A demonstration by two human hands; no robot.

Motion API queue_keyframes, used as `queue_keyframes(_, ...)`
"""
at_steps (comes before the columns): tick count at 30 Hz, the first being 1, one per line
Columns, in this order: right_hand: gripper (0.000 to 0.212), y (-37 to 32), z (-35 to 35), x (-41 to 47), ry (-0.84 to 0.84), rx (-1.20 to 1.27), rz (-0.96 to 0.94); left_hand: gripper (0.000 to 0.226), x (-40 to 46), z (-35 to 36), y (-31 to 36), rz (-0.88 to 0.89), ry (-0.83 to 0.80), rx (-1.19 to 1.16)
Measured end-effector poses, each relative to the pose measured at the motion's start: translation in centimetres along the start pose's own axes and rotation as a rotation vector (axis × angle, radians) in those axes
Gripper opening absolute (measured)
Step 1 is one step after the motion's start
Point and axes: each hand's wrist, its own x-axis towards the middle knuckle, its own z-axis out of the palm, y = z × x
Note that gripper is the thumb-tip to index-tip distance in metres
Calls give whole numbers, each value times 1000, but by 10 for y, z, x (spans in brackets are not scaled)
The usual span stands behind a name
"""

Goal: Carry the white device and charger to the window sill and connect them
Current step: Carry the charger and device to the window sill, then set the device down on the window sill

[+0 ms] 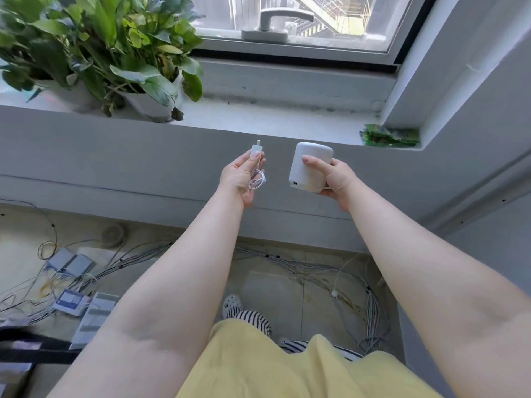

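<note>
My left hand point(240, 179) holds the white charger point(256, 150), its plug end pointing up and its thin white cable point(257, 182) coiled in the palm. My right hand point(334, 182) grips the white device point(309, 168), a rounded cylinder with a small port low on its side facing me. Both are held in front of the grey wall just below the window sill point(273, 122), a short gap apart and not joined.
Two potted plants point(94, 50) fill the sill's left part. A green packet point(389, 136) lies at the sill's right corner. The window handle point(275, 24) is above. Cables and small boxes point(74, 285) litter the floor below.
</note>
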Motion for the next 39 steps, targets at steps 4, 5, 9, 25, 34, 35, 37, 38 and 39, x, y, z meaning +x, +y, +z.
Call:
queue_keyframes(4, 49, -13, 7, 25, -14, 14, -7, 40, 31, 4, 11, 3, -1, 3)
queue_keyframes(5, 49, -17, 9, 34, -11, 16, -9, 41, 40, 5, 15, 3, -4, 6)
queue_keyframes(9, 51, -32, 16, 68, 19, 35, -23, 47, 78, 11, 33, 14, -10, 5)
queue_keyframes(25, 61, -72, 56, 177, 193, -25, -246, 46, 212, 31, 100, -19, -65, 134)
queue_keyframes(34, 69, -64, 44, 193, 182, -64, -259, 47, 222, 33, 97, -24, -72, 122)
queue_keyframes(35, 69, -64, 43, 194, 179, -61, -262, 46, 222, 33, 97, -21, -70, 124)
queue_keyframes(37, 74, -64, 40, 197, 165, -42, -266, 45, 221, 34, 96, -23, -72, 117)
queue_keyframes(38, 76, -64, 38, 197, 155, -33, -267, 45, 220, 35, 96, -28, -73, 106)
queue_keyframes(39, 77, -64, 36, 198, 147, -31, -268, 45, 218, 36, 95, -31, -74, 97)
